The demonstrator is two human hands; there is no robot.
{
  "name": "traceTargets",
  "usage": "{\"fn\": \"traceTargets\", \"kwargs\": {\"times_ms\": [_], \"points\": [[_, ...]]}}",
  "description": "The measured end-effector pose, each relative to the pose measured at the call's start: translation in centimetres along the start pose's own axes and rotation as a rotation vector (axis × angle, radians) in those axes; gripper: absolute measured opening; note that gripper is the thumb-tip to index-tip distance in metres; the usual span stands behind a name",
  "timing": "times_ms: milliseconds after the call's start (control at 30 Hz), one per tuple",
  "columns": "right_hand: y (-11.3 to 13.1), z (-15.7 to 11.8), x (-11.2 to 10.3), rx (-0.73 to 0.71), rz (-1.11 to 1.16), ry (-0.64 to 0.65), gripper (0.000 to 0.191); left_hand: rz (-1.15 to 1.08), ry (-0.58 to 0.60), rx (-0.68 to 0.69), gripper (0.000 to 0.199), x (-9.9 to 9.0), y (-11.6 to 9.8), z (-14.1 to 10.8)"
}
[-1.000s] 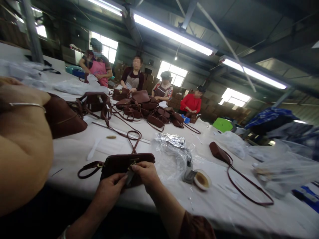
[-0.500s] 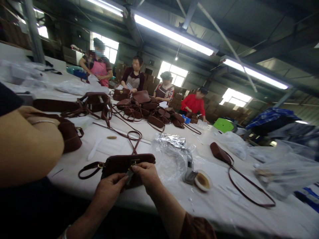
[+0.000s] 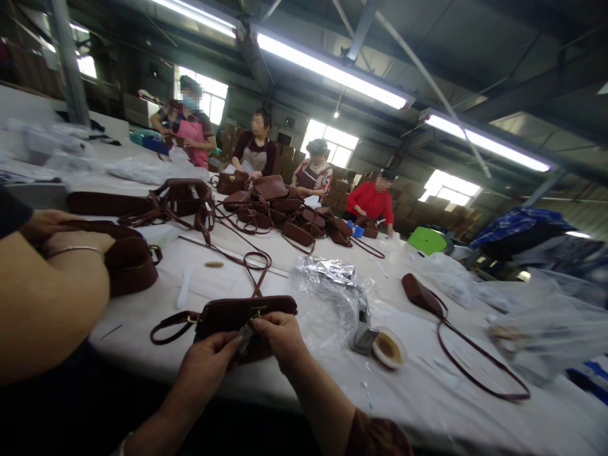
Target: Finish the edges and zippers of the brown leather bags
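Small dark brown bag [image 3: 216, 316] at the near edge of a white-covered worktop [image 3: 427, 405], standing nearly upright, its front towards the wearer's two bare hands. The left hand [image 3: 211, 361] comes in at the bag's lower front, its grip closed, thumb and fingers together on a small grey piece [image 3: 244, 339] lying against the bag's front. The right hand [image 3: 284, 339] is just beside it, its grip pinched at a gold-coloured fitting [image 3: 257, 314] near the middle of the bag's front; the fingertips partly hide the fitting. The bag therefore lies directly behind both grips, with its top edge showing above them. A short looped strap [image 3: 164, 330] rests to the left of the bag, and a long thin strap [image 3: 259, 272] trails away beyond its top.

To the right, near the bag, are crumpled clear plastic [image 3: 323, 310], a grey block [image 3: 363, 340] and, touching or almost touching it, a round dish [image 3: 399, 354] with brown contents. Further right lies another brown bag [image 3: 418, 293]. Beyond is a heap of brown bags [image 3: 280, 206]. At left, a co-worker's braceleted arm [image 3: 61, 304] reaches to a larger brown bag [image 3: 130, 263]. Four people stand across the worktop.
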State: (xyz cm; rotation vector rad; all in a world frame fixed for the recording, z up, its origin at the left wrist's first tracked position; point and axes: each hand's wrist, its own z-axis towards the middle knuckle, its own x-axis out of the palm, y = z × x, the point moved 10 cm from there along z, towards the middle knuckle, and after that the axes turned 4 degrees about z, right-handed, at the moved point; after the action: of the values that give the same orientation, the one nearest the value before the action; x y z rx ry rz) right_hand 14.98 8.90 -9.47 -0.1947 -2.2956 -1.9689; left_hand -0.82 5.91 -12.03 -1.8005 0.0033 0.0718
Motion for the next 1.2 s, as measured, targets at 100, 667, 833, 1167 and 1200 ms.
{"fn": "traceTargets", "kwargs": {"times_ms": [100,667,833,1167,1200], "points": [[0.3,-0.1,0.0,-0.014,-0.009,0.005,0.036,-0.007,-0.004,-0.019,0.055,-0.1,-0.2,-0.1],[1.0,-0.1,-0.2,-0.067,-0.110,0.011,0.029,-0.094,-0.006,-0.021,0.049,0.2,-1.2,-0.4],[1.4,-0.2,0.0,-0.086,-0.113,0.006,0.028,-0.183,-0.019,-0.044,0.048,0.5,-0.9,-0.2],[4.7,-1.6,0.8,-0.351,-0.534,-0.029,0.019,-0.275,-0.022,-0.101,0.055,1.8,0.6,1.0],[5.3,-1.9,0.9,-0.420,-0.589,-0.053,0.018,-0.280,-0.023,-0.099,0.056,2.0,0.9,1.3]]}}
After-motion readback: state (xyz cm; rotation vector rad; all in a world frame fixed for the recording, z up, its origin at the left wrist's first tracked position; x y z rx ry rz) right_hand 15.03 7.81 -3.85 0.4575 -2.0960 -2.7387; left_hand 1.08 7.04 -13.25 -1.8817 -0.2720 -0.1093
